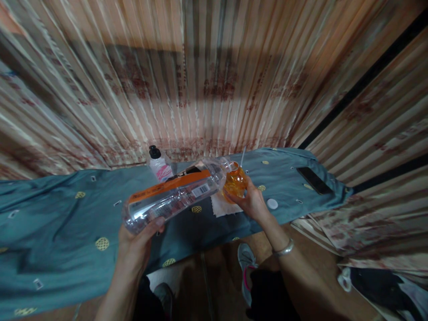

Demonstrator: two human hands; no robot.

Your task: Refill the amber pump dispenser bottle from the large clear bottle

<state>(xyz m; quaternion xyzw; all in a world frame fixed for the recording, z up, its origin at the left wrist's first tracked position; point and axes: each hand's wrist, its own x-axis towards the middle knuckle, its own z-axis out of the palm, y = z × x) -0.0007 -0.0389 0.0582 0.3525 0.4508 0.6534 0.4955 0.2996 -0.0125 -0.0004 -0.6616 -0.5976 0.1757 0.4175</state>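
Observation:
My left hand (140,238) grips the base of a large clear plastic bottle (174,191) with an orange and silver label. The bottle is tilted, and its neck reaches the mouth of a small orange see-through container (236,180). My right hand (252,200) is wrapped round that container, steadying it over a white tissue (225,207). A thin pale stick, perhaps a straw, rises by the container's rim. Whether liquid is flowing from the bottle is too blurred to tell. Near my right hand lies a round white cap (272,203).
A white bottle with a black top (160,165) stands behind the tilted bottle. Toward the right end of the teal cloth (100,209) lies a black phone (314,180). Patterned curtains (214,89) hang close behind. Dark items (377,285) lie at lower right.

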